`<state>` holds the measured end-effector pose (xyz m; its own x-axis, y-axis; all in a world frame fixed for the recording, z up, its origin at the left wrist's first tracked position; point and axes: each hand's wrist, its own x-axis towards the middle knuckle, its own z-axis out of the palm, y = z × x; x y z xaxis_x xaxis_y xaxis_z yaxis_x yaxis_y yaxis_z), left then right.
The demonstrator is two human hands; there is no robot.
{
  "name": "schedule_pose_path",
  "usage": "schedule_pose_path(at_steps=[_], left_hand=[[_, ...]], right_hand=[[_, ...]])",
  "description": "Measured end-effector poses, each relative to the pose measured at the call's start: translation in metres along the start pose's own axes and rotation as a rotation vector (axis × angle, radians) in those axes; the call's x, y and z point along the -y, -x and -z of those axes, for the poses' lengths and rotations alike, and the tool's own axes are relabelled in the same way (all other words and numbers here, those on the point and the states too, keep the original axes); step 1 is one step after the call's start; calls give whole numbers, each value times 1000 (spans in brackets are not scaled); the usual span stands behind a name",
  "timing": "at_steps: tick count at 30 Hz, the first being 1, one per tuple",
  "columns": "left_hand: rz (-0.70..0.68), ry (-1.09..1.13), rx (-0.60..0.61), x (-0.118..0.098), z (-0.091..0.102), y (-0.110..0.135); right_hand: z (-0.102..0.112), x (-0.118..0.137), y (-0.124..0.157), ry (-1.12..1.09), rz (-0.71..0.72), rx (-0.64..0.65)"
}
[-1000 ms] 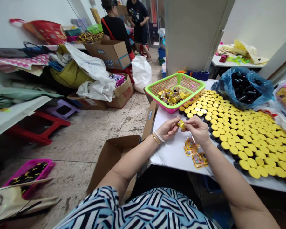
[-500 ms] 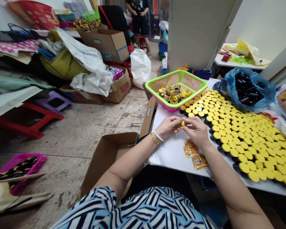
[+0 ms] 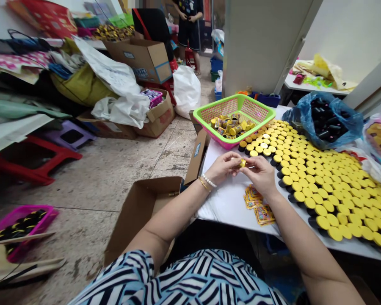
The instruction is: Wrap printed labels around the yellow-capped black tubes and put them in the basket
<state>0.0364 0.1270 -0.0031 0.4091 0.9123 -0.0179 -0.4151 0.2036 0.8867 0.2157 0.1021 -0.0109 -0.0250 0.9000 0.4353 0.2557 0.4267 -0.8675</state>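
Observation:
My left hand (image 3: 223,167) and my right hand (image 3: 259,174) meet above the white table (image 3: 225,203), both pinched on one small yellow-capped jar (image 3: 242,163). Just below my right wrist lie loose yellow stickers (image 3: 259,205). To the right, several black jars with yellow caps (image 3: 320,178) stand in close rows. Beyond my hands a green and pink basket (image 3: 235,112) holds several labelled jars (image 3: 230,126).
A blue bag of black jars (image 3: 325,118) sits at the back right. An open cardboard box (image 3: 146,212) stands on the floor by my knee. A pink basket (image 3: 19,224) lies at the left. Boxes, bags and stools crowd the far floor, where two people (image 3: 171,21) stand.
Both hands have kept turning the small jar between the fingers. The view has shifted slightly downward and to the right.

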Motion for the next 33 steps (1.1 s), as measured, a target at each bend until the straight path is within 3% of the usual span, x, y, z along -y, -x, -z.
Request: schedule_pose_path(at_steps=[6,11,19,23,27,33], left_hand=[[36,-89,-43,8,0,-3],[53,-135,-26,8,0,-2],[191,-89,80,-1,2,0],[217,-104,54,-1,2,-2],[236,-39,145,-3,0,2],[353,-220,95,-5,1,-1]], right_hand=[[0,-1,-3,-159,-183,70],[7,5,-10,-312,-181,185],[2,9,-5,-423,-241,102],[3,9,-6,-383,-196,133],[6,9,-3,-340,-86,143],[11,5,-4,-171,125,200]])
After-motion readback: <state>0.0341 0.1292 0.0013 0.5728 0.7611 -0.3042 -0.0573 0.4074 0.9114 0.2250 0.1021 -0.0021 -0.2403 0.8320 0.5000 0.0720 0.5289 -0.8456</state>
